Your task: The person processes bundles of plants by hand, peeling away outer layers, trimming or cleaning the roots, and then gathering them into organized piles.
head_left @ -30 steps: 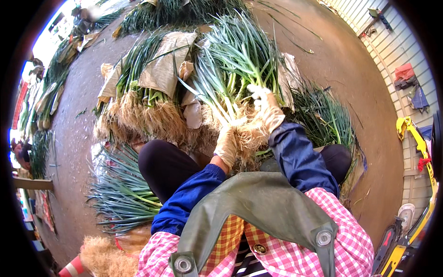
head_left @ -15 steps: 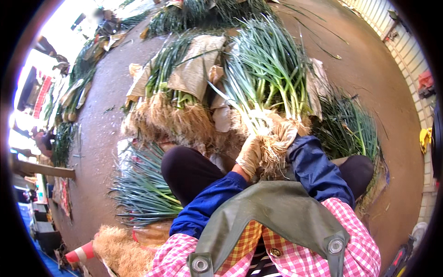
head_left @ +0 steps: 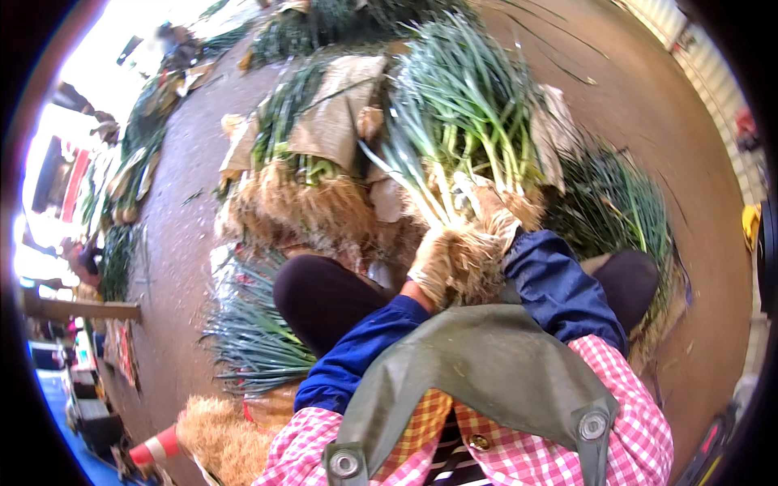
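Observation:
Both my hands wear pale gloves and are closed round the lower end of a bunch of green onions (head_left: 476, 257) above my lap. My left hand (head_left: 432, 261) grips the left side, by the tangled brown roots. Higher on the right, my right hand (head_left: 493, 215) wraps the white stems. The leaves of the bunch point away from me and merge with a larger heap of green onions (head_left: 466, 89), so where one ends is hard to see. Some of my fingers are hidden by roots and stems.
Left of the heap lie more rooted green onions (head_left: 296, 198) under a tan sack (head_left: 336, 105). Others lie by my left knee (head_left: 251, 324) and at the right (head_left: 620, 202). A wooden bar (head_left: 89, 309) juts in from the left. A red-and-white cone (head_left: 154, 447) lies lower left.
My left hand has shifted slightly left and toward me along the roots. My right hand has stayed round the stems. The view has tilted a little.

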Demonstrator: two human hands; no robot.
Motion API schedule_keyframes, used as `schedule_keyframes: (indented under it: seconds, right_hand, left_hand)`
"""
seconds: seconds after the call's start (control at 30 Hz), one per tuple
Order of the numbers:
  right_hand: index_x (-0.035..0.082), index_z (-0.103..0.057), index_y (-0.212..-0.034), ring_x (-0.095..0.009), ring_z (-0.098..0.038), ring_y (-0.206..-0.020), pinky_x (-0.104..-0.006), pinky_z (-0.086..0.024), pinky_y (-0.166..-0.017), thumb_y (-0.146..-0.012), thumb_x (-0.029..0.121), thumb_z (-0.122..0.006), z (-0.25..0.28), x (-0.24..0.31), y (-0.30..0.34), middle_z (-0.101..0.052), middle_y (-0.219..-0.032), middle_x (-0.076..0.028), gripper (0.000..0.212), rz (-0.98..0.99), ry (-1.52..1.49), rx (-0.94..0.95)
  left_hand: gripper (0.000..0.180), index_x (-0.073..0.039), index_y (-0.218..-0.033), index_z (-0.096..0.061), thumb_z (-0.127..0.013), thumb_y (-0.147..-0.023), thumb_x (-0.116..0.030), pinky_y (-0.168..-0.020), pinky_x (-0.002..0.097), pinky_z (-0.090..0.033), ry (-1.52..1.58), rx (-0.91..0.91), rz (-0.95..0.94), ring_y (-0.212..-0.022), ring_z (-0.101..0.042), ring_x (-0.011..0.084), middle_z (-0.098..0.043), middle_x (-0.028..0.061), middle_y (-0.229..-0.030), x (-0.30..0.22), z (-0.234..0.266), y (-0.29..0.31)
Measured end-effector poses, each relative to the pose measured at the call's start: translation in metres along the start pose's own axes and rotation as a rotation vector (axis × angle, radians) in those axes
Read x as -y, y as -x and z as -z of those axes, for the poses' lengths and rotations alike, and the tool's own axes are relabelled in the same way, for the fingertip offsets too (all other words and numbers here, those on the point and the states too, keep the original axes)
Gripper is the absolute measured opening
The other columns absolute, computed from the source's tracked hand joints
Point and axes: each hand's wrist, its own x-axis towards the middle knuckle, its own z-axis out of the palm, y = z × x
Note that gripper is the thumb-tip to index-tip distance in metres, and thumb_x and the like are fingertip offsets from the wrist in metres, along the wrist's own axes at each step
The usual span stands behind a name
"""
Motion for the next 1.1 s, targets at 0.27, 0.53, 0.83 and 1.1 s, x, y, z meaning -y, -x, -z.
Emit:
schedule_keyframes:
  seconds: [0.27, 0.53, 0.83, 1.1]
  right_hand:
    - [0.006, -0.055, -0.098, -0.001, -0.046, -0.04, -0.0157, -0.038, -0.035, -0.097, 0.029, -0.051, 0.019, 0.104, 0.07, -0.064, -0.07, -0.003, 0.023, 0.306, -0.451, 0.33]
    - [0.01, -0.066, -0.095, -0.005, -0.048, -0.048, -0.0227, -0.039, -0.042, -0.091, 0.033, -0.06, 0.007, 0.042, 0.017, -0.055, -0.063, 0.005, 0.024, -0.054, 0.337, 0.069]
    - [0.005, -0.064, -0.109, -0.014, -0.062, -0.077, -0.0309, -0.048, -0.067, -0.086, 0.04, -0.064, 0.015, 0.001, 0.002, -0.068, -0.09, -0.006, 0.041, 0.012, 0.695, 0.228]
    - [0.002, -0.065, -0.104, -0.015, -0.064, -0.081, -0.0287, -0.05, -0.074, -0.089, 0.02, -0.062, 0.014, -0.015, 0.03, -0.069, -0.09, -0.007, 0.023, 0.352, 0.125, 0.097]
  left_hand:
    - [0.03, 0.001, -0.115, -0.056, -0.057, -0.088, -0.011, -0.072, 0.0324, -0.054, 0.107, 0.026, 0.046, -0.08, -0.063, 0.0194, -0.064, 0.0082, -0.093, 0.003, -0.002, -0.003]
    - [0.028, 0.001, -0.112, -0.057, -0.06, -0.086, -0.009, -0.073, 0.0285, -0.052, 0.03, 0.08, -0.005, -0.081, -0.062, 0.0163, -0.064, 0.006, -0.094, -0.003, -0.002, 0.005]
    - [0.024, -0.002, -0.107, -0.06, -0.062, -0.083, -0.008, -0.076, 0.0275, -0.05, 0.04, -0.002, -0.05, -0.081, -0.061, 0.0141, -0.064, 0.0025, -0.091, 0.01, 0.011, -0.01]
    - [0.03, -0.001, -0.113, -0.057, -0.06, -0.085, -0.01, -0.075, 0.0321, -0.053, 0.016, 0.027, -0.063, -0.084, -0.062, 0.0184, -0.065, 0.0062, -0.097, 0.009, 0.007, -0.015]
